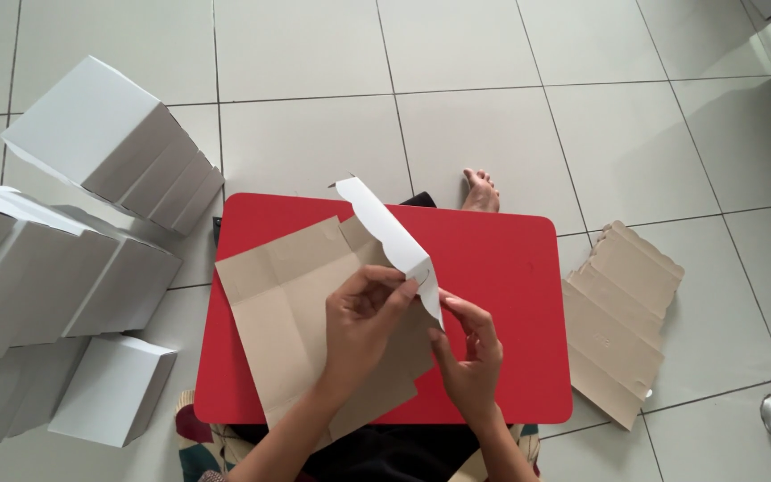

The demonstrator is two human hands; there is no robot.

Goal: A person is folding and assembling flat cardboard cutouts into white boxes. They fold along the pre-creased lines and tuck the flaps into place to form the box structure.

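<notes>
A flat die-cut cardboard box blank [292, 303], brown on the upper face, lies on a small red table [501, 259]. One long side flap [385, 234], white on its outer face, is folded upright. My left hand [363, 321] pinches that flap near its near end with thumb and fingers. My right hand [470, 357] sits just right of it, its fingertips touching the flap's lower corner. Both hands are over the table's near middle.
Several folded white boxes [113, 143] are stacked on the tiled floor at the left, one small box [113, 388] nearest me. A pile of flat brown blanks [617, 312] lies on the floor right of the table. My bare foot [481, 190] shows beyond the table.
</notes>
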